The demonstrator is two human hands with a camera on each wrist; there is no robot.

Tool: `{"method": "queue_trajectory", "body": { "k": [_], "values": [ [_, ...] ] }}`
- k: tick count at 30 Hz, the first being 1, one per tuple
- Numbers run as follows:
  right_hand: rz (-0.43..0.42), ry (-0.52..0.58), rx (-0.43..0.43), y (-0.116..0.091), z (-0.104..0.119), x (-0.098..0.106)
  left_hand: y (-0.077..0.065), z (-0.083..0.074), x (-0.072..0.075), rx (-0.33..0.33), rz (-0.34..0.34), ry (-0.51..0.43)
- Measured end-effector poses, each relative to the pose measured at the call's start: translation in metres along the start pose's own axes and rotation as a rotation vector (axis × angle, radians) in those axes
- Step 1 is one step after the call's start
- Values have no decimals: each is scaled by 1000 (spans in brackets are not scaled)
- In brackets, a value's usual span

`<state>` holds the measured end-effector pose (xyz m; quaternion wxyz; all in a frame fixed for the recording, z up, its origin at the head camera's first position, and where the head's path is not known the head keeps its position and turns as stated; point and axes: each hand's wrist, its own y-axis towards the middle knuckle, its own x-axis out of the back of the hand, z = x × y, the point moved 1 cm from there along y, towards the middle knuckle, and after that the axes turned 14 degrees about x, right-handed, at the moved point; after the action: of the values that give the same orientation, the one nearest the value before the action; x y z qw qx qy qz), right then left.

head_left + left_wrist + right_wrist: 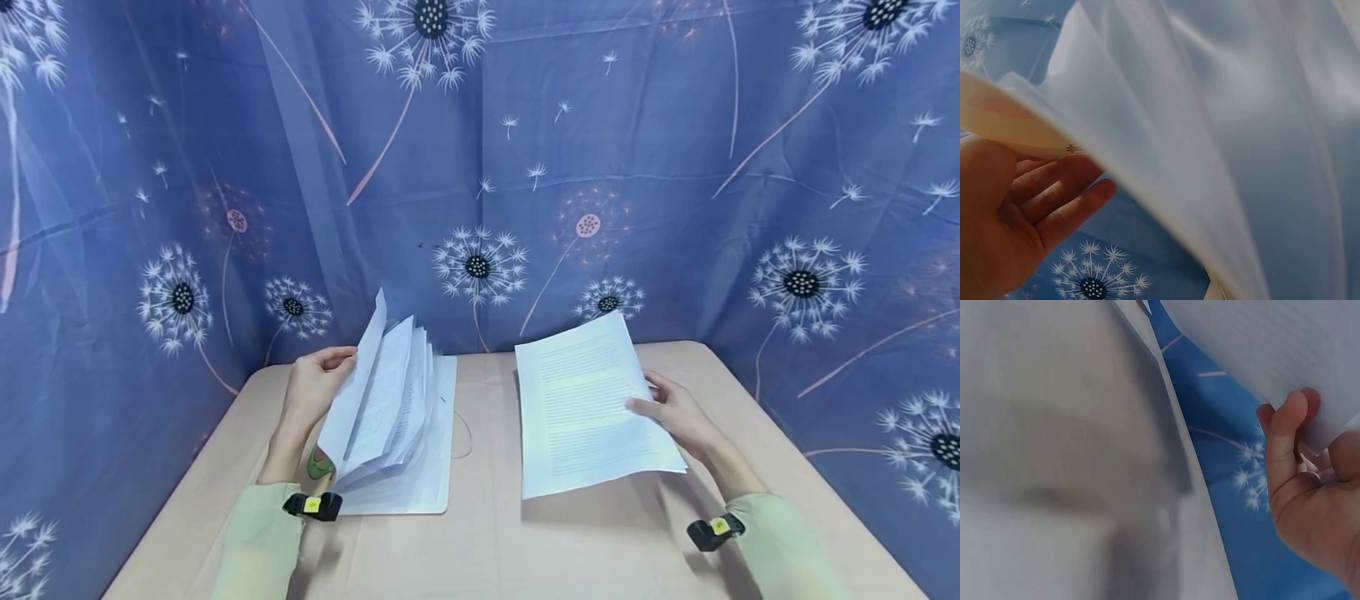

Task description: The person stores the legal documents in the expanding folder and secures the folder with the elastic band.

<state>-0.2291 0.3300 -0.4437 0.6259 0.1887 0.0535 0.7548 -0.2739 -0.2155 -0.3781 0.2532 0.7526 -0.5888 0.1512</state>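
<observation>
A folder with clear plastic sleeves (438, 450) lies on the left of the table, its leaves fanned upward and some sleeves holding printed pages. My left hand (313, 387) holds its raised front cover and leaves by the left edge. In the left wrist view, the fingers (1063, 200) sit under the cover's yellow-orange printed face (1016, 122), and glossy sleeves (1166, 125) spread to the right. To the right, my right hand (678, 417) pinches printed paper sheets (585, 408) by their right edge, raised above the table and tilted. The right wrist view shows thumb and fingers (1288, 419) at the paper's corner.
A beige cloth covers the table (487, 550). Blue curtains (480, 167) with dandelion prints close off the back and both sides. A thin dark loop (468, 437), like a thread, lies beside the folder. Each wrist carries a small black camera (716, 531).
</observation>
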Motion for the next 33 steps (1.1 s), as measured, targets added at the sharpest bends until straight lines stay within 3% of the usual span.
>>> {"method": "queue_trajectory", "body": {
  "k": [22,33],
  "values": [
    [-11,17,-63,29,5,-47,0,-2,-5,-2,3,-1],
    [-27,110,-77,43,-2,-73,-1,-1,-4,-1,15,3]
  ]
}}
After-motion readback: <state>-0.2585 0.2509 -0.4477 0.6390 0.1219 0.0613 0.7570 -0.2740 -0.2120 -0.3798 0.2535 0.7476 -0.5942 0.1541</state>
